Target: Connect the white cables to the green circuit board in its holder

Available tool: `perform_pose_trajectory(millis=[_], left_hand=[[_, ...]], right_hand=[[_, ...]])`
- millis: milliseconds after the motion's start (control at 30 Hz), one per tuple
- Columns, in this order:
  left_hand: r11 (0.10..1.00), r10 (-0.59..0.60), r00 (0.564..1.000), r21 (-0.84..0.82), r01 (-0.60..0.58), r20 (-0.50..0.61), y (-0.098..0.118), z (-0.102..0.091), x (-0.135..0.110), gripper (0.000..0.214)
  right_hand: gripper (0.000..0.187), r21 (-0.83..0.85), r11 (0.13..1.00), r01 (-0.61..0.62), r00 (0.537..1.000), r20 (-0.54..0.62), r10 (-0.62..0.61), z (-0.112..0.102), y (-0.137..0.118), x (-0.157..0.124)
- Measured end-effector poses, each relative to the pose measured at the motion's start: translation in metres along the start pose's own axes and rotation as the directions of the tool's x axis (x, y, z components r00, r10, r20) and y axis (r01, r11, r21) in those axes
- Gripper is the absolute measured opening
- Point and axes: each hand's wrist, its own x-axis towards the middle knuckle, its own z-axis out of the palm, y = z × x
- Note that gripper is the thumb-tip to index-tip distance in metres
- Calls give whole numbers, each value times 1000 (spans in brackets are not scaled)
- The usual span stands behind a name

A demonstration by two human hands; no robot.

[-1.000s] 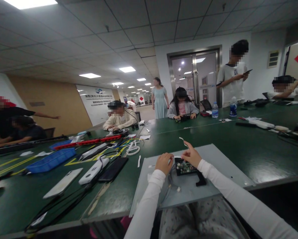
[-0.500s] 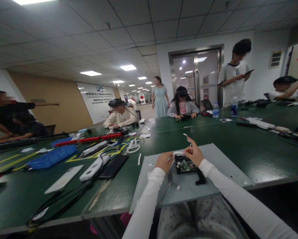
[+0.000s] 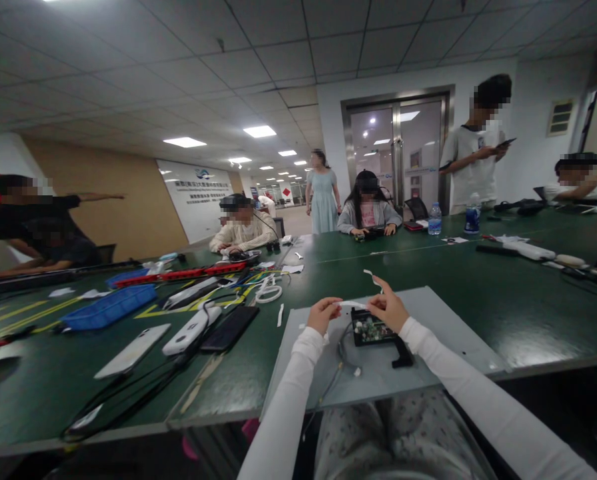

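A thin white strip (image 3: 353, 304) is stretched between my two hands, above the far edge of a black case with a green circuit board (image 3: 373, 328). My left hand (image 3: 322, 315) pinches the strip's left end. My right hand (image 3: 389, 307) pinches it further right, and a loose end rises past my fingers. Whether the strip is tape or a flat cable I cannot tell. The case lies on a grey board (image 3: 443, 353), with a black bracket-like part (image 3: 403, 355) at its near right. A thin grey cable (image 3: 346, 347) with a white plug lies left of it.
On the green table (image 3: 478, 300) to the left lie a black phone (image 3: 230, 328), a white phone (image 3: 132, 351), a white device with black cables (image 3: 191, 329) and a blue tray (image 3: 108, 307). Bottles (image 3: 434, 219) stand at the back. Several people are around the table.
My left hand has drawn left and slightly up, away from the right hand, so more of the white strip shows between them. The right hand has barely moved.
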Motion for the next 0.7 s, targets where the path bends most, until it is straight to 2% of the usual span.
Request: perform_pose_trajectory(millis=[167,333,467,567,700], left_hand=[[1000,7,996,-21,-9,-86,0,-1,1,27],[999,21,992,-45,-27,-128,-1,-2,2,29],[975,-57,990,-219,28,-126,4,-3,0,28],[929,-78,993,-368,40,-87,13,-6,-5,27],[897,-104,992,-424,125,72,23,-10,-13,27]], right_hand=[[73,-111,989,94,992,90,-84,2,-1,-4],[76,-218,971,98,989,134,-70,3,1,-5],[76,-247,967,70,994,100,-46,1,1,-5],[74,-274,960,63,996,73,-45,-1,0,-5],[72,-282,958,51,998,48,-39,-1,-1,-5]])
